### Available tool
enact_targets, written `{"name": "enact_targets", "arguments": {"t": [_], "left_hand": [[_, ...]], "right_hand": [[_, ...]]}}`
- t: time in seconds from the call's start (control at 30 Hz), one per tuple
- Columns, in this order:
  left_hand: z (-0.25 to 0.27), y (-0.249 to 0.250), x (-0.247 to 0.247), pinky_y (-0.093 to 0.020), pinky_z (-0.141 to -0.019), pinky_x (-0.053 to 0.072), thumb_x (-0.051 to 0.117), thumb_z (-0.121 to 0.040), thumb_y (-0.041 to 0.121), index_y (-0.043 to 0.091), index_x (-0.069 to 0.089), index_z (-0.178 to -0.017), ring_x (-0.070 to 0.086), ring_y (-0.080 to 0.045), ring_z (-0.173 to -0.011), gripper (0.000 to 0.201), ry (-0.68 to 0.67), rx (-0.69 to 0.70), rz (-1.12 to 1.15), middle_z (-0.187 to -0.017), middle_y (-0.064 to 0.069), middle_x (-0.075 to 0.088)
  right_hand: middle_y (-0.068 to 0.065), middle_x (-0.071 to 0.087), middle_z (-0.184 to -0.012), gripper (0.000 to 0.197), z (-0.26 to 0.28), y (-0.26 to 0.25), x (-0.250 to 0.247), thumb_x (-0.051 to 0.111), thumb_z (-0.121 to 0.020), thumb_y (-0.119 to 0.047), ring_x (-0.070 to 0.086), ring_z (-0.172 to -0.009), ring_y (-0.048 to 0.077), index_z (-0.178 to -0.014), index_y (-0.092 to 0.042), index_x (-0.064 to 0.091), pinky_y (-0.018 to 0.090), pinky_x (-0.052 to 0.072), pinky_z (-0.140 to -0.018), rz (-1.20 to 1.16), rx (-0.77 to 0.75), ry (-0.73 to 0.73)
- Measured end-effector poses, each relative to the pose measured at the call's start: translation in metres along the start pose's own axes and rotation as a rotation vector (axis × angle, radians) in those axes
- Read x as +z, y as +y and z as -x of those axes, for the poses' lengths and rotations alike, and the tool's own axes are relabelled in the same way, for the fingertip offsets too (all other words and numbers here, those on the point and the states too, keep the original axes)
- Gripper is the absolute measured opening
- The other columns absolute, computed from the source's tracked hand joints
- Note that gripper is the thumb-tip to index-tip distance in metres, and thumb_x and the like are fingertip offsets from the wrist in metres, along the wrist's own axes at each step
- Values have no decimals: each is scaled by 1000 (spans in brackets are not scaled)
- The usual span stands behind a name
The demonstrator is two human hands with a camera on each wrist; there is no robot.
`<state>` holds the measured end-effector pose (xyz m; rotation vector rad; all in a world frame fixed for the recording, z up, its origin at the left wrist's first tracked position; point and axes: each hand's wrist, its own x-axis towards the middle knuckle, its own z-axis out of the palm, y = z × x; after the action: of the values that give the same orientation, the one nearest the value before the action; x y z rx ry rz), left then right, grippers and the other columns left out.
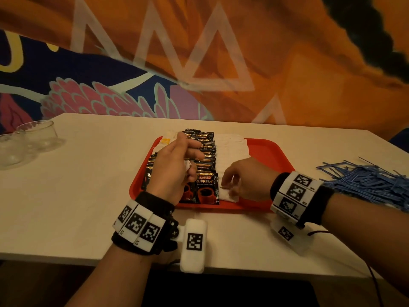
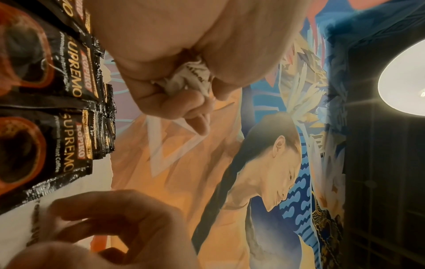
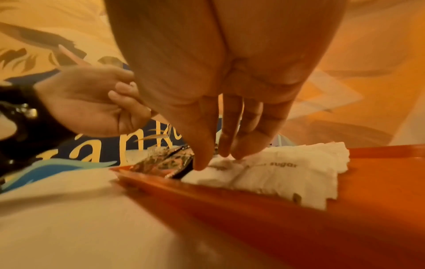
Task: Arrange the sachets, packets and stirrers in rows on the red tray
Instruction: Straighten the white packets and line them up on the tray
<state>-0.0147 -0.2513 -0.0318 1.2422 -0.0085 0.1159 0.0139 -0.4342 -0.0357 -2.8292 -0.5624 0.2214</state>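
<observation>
Both forearms are bare, with no sleeves. The left wrist wears a black strap carrying a row of white blocks printed with black square codes, and just right of that strap a metal screw joint holds a rounded white housing with one more code. The right wrist has a matching black strap, coded white blocks, a white housing below it, and a thin black cable trailing from it.
</observation>
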Motion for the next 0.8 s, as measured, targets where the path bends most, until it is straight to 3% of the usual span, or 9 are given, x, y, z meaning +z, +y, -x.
{"name": "enact_targets", "arguments": {"t": [0.13, 0.2, 0.3, 0.43, 0.5, 0.57, 0.63, 0.7, 0.8], "left_hand": [[1, 3, 1, -20, -37, 29, 32, -103, 54, 9, 64, -100, 43, -13, -41, 55, 2, -28, 60, -75, -9, 69], [3, 5, 3, -20, -36, 29, 29, -102, 58, 9, 61, -104, 48, -16, -42, 59, -1, -44, 79, -81, -13, 71], [6, 9, 9, -21, -36, 30, 24, -101, 60, 9, 56, -113, 61, -20, -46, 62, -18, -75, 80, -80, -12, 74], [6, 11, 21, -33, -60, 51, 22, -99, 65, 14, 57, -120, 75, -27, -79, 65, -64, -107, -10, -91, -10, 77], [7, 13, 25, -34, -61, 51, 24, -95, 67, 15, 58, -117, 72, -30, -83, 66, -125, -118, -8, -92, -12, 77], [8, 15, 25, -27, -47, 44, 31, -87, 70, 10, 57, -115, 65, -23, -62, 72, -198, -119, 14, -86, -16, 71], [10, 16, 20, -23, -41, 42, 40, -82, 67, 7, 55, -116, 60, -16, -54, 71, -256, -112, 55, -82, -12, 66], [10, 13, 13, -23, -47, 46, 52, -84, 52, 8, 59, -113, 68, -15, -63, 53, -294, -69, 32, -84, -5, 68], [9, 7, 7, -25, -61, 52, 61, -92, 25, 10, 66, -103, 70, -11, -79, 19, -254, 66, -126, -87, -2, 72]], "right_hand": [[-13, 67, -106, 24, 5, 0, -7, 73, -88, -29, 61, -94, 4, -112, -29, 70, 16, 46, -72, -6, -30, 9], [-19, 65, -92, 14, 12, -7, -23, 71, -89, -31, 60, -85, -2, -104, -28, 71, 8, 41, -65, -91, -88, 175], [-16, 69, -80, 7, 22, -24, -42, 75, -85, -34, 62, -78, -1, -84, -28, 73, 9, 42, -64, -337, -206, 452], [-19, 64, -88, 18, 29, -47, -41, 82, -76, -40, 58, -81, -10, -89, -27, 77, 7, 42, -63, -401, -271, 386], [-21, 61, -84, 11, 26, -50, -36, 81, -79, -31, 57, -77, -13, -86, -25, 75, 5, 40, -61, -409, -269, 373], [-16, 67, -79, 9, 22, -48, -34, 77, -83, -24, 62, -75, -5, -79, -28, 70, 9, 43, -65, -464, -238, 414], [-7, 72, -78, 14, 18, -43, -34, 76, -84, -18, 68, -76, 5, -75, -25, 68, 24, 53, -74, -590, -189, 473], [0, 73, -79, 14, 18, -38, -34, 75, -84, -14, 70, -78, 16, -75, -22, 68, 34, 56, -74, -718, -149, 521], [11, 74, -82, 16, 20, -36, -35, 73, -86, -7, 71, -83, 29, -75, -17, 67, 35, 53, -69, -914, -109, 524]]}}
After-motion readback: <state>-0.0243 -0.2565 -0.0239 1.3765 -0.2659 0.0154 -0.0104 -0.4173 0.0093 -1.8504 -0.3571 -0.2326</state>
